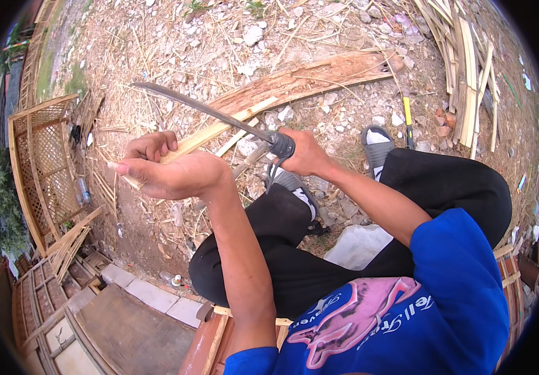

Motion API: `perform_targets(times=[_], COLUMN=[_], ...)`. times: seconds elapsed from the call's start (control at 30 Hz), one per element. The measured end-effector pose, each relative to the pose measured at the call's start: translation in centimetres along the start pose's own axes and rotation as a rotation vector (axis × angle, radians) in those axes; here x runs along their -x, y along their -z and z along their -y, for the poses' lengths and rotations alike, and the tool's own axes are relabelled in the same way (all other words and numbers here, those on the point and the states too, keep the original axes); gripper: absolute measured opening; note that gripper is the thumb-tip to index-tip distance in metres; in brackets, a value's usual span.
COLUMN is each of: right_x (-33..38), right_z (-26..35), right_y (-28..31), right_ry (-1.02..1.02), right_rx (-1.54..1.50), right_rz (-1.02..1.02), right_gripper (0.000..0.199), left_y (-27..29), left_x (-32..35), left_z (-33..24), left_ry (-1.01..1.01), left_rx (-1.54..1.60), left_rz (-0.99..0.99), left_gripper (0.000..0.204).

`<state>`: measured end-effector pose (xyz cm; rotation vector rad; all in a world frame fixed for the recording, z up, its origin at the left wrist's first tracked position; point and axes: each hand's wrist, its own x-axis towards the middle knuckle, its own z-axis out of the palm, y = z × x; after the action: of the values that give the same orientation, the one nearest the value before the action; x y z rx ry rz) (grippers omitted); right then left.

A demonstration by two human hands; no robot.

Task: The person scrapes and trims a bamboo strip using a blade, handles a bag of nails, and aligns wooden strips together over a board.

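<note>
My left hand [179, 169] is closed around a pale bamboo strip [210, 132], palm turned up, with the strip slanting away to the upper right. My right hand [307, 153] grips the dark wrapped handle of a machete [204, 107], and a strap loop hangs below that handle. The long, slightly curved blade points to the far left. It passes over the strip's far part; whether it touches the strip, I cannot tell. Beyond the blade, a weathered wooden plank [319, 78] lies on the ground. A thinner strip [237, 139] shows beside the held one.
A yellow-and-black tool handle [408, 119] lies by my sandalled foot [379, 147]. Long bamboo strips [469, 81] are piled at the far right. Lattice panel [50, 169] stands at the left. Stones and shavings litter the ground; a white stone block [357, 245] sits between my legs.
</note>
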<state>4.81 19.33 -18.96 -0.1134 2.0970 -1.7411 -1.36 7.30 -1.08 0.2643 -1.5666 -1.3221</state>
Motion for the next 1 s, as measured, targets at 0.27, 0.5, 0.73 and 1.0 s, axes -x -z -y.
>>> perform_targets(times=[0.27, 0.5, 0.73, 1.0], right_x=[0.6, -0.3, 0.3, 0.8], right_z=[-6.1, 1.0, -4.8, 0.8], right_y=[2.6, -0.1, -0.1, -1.5], right_ry=[-0.398, 0.126, -0.02, 0.145], right_rx=[0.308, -0.156, -0.009, -0.118], right_rz=[0.038, 0.01, -0.046, -0.055], right_gripper=[0.036, 0.031, 0.032, 0.034], left_y=[-0.3, -0.5, -0.1, 0.5], left_x=[0.4, 0.0, 0.0, -0.8], left_z=[0.2, 0.4, 0.4, 0.9], left_ry=[-0.044, -0.018, 0.032, 0.046], left_rx=[-0.022, -0.05, -0.079, -0.004], left_rz=[0.003, -0.035, -0.173, -0.141], left_gripper=[0.055, 0.053, 0.054, 0.054])
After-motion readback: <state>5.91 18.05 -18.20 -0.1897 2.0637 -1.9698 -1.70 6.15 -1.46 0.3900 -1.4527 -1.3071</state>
